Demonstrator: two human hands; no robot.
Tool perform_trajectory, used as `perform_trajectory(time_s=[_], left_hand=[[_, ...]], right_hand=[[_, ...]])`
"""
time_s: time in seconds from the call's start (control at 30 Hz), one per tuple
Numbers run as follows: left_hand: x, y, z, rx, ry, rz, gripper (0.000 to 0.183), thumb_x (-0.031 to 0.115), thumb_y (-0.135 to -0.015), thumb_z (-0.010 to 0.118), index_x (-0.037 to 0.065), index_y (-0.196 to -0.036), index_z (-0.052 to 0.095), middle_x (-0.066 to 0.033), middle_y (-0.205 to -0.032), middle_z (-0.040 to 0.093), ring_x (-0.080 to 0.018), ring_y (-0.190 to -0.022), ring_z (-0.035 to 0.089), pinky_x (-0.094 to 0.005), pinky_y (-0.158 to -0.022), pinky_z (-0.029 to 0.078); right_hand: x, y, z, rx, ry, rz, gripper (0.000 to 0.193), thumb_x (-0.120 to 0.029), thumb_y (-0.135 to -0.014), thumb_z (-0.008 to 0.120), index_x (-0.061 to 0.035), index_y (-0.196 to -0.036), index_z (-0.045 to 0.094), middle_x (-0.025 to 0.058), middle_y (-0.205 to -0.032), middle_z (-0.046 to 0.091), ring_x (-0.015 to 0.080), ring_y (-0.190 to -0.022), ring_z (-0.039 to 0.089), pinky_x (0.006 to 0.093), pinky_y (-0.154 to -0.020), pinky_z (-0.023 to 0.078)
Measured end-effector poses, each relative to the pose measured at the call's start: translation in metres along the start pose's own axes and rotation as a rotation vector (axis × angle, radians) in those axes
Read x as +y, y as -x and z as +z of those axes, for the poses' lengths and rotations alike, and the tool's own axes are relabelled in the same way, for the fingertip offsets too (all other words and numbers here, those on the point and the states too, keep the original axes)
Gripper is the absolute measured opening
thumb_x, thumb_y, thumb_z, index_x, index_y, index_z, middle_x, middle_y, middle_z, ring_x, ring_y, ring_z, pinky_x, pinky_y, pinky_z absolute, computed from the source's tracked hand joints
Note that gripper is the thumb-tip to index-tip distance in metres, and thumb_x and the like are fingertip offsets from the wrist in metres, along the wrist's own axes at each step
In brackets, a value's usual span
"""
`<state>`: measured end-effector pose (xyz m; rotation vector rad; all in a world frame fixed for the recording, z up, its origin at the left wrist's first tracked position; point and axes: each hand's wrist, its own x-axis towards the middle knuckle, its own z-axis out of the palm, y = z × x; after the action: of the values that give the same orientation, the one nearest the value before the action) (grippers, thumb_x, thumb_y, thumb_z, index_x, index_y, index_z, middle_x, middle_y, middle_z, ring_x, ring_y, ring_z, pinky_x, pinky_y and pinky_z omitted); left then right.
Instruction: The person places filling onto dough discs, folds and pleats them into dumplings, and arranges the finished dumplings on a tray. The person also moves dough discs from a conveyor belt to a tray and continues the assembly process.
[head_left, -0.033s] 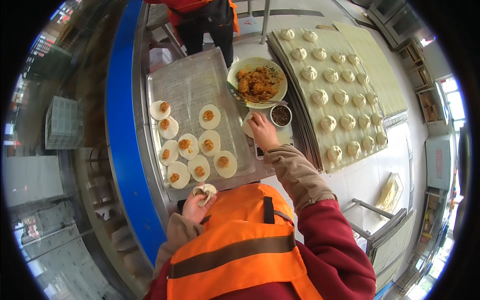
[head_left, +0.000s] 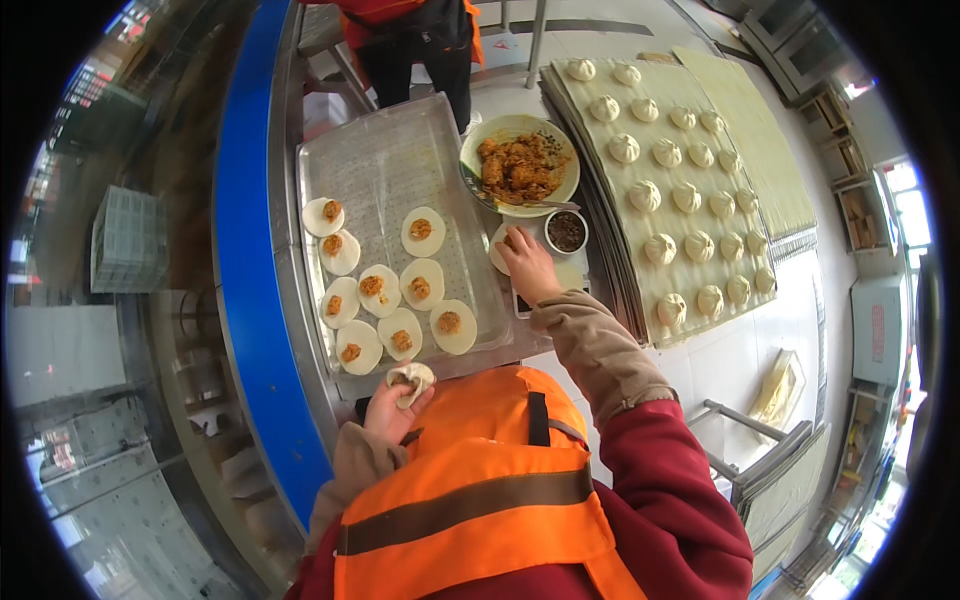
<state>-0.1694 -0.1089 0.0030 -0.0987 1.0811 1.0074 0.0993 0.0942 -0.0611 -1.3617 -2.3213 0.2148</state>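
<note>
Close to my apron, my left hand (head_left: 385, 412) cradles a partly gathered dough bun (head_left: 416, 374); its top gapes and some filling shows inside. Farther right, my right hand (head_left: 530, 268) reaches down to a round dough wrapper (head_left: 497, 258) lying beside the tray. Its fingertips are bunched together at the wrapper's middle, where a bit of brown filling peeks out; what they pinch is hidden. On the metal tray (head_left: 375, 160) to the left lie several flat wrappers (head_left: 421, 246), each with a mound of orange-brown filling.
Beyond my right hand stand a large bowl of filling (head_left: 468, 162) with a utensil on its rim and a small cup of dark seasoning (head_left: 548, 234). Stacked boards (head_left: 640, 90) at right carry rows of pleated buns (head_left: 667, 153). Another person (head_left: 420, 50) stands at the far side.
The view has shifted slightly. Both hands and the bun keep their places, with no visible change in grip.
</note>
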Motion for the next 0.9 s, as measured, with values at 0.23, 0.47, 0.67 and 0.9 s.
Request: perform_trajectory(time_s=[0.23, 0.47, 0.67, 0.9], left_hand=[[0.029, -0.007, 0.036, -0.201, 0.072, 0.101, 0.044, 0.01, -0.089, 0.043, 0.01, -0.133, 0.044, -0.009, -0.124, 0.054, -0.023, -0.112, 0.054, -0.0409, -0.096, 0.047], [0.047, -0.014, 0.065, -0.329, -0.023, 0.193, 0.036, 0.017, -0.098, 0.042, 0.01, -0.133, 0.046, -0.0092, -0.124, 0.055, -0.0239, -0.114, 0.054, -0.0382, -0.094, 0.049], [0.046, -0.021, 0.055, -0.285, -0.076, 0.096, 0.035, 0.016, -0.098, 0.042, 0.011, -0.133, 0.045, -0.0083, -0.125, 0.054, -0.0239, -0.115, 0.054, -0.0395, -0.094, 0.05], [0.043, -0.013, 0.059, -0.102, -0.238, 0.008, 0.035, 0.015, -0.098, 0.041, 0.011, -0.132, 0.045, -0.0095, -0.125, 0.054, -0.026, -0.114, 0.055, -0.042, -0.094, 0.049]], right_hand=[[-0.062, 0.005, -0.06, 0.139, -0.312, 0.172, 0.03, -0.007, -0.075, 0.063, -0.0082, -0.106, 0.063, 0.0112, -0.114, 0.056, 0.0318, -0.104, 0.052, 0.0394, -0.083, 0.045], [-0.079, 0.085, -0.056, 0.092, -0.742, 0.472, 0.021, -0.02, -0.088, 0.062, -0.0015, -0.096, 0.067, 0.009, -0.082, 0.065, 0.0244, -0.072, 0.061, 0.0305, -0.065, 0.048], [0.047, 0.27, 0.023, 0.62, -1.51, 2.109, 0.071, -0.044, -0.086, 0.057, -0.0109, -0.142, 0.028, 0.017, -0.139, 0.034, 0.0321, -0.12, 0.042, 0.0481, -0.091, 0.044], [0.138, 0.273, 0.104, 1.066, -2.24, 1.556, 0.047, -0.032, -0.084, 0.062, -0.0038, -0.118, 0.048, 0.0143, -0.129, 0.048, 0.0306, -0.124, 0.041, 0.0508, -0.107, 0.031]])
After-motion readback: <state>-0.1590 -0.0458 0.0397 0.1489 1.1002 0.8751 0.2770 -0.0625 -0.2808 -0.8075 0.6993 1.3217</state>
